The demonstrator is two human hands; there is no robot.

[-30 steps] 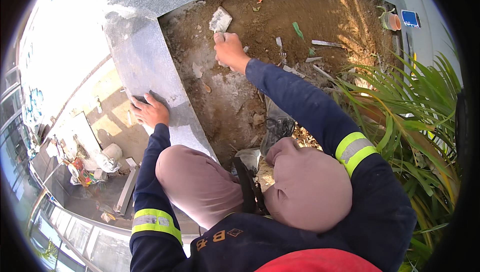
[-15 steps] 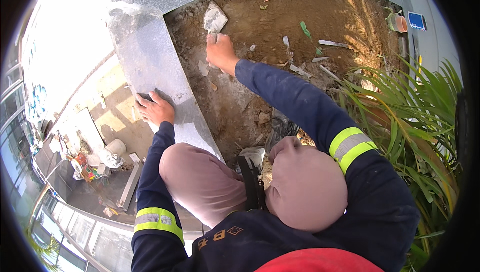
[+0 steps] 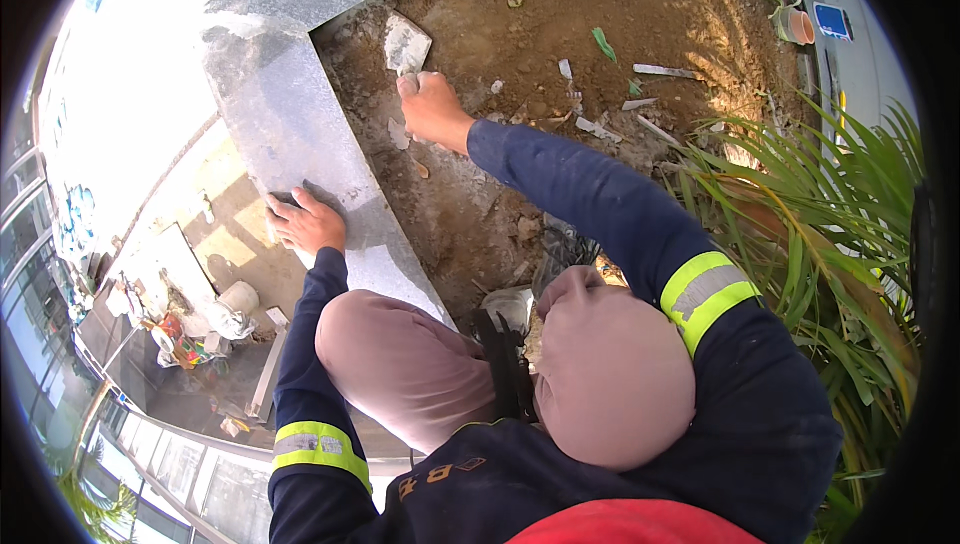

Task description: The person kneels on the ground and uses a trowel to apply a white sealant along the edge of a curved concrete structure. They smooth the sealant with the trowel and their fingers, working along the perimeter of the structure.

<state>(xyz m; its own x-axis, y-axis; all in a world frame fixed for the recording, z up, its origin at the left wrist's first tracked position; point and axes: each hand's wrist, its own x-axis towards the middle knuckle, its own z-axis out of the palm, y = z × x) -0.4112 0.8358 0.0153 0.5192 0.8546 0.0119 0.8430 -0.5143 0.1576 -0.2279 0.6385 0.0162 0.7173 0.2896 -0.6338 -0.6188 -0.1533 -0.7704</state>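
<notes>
A trowel with a flat, pale, mortar-smeared blade (image 3: 408,44) is gripped in my right hand (image 3: 433,109), whose fingers wrap round its handle. The blade points away from me, over the brown soil just inside the grey stone slab edging (image 3: 290,114). Whether the blade touches the soil or the slab's inner side I cannot tell. My left hand (image 3: 308,221) lies flat on the slab with its fingers spread, holding nothing.
Scraps of pale board (image 3: 598,130) and a green leaf (image 3: 604,44) lie on the soil. Palm fronds (image 3: 800,254) crowd my right side. A terracotta pot (image 3: 796,26) stands at the far right. Left of the slab, on lower ground, are a white bucket (image 3: 238,298) and a long grey bar (image 3: 266,376).
The view has shifted slightly, so the slab and soil sit a little further left and higher. My right hand still grips the trowel, and my left hand stays on the slab.
</notes>
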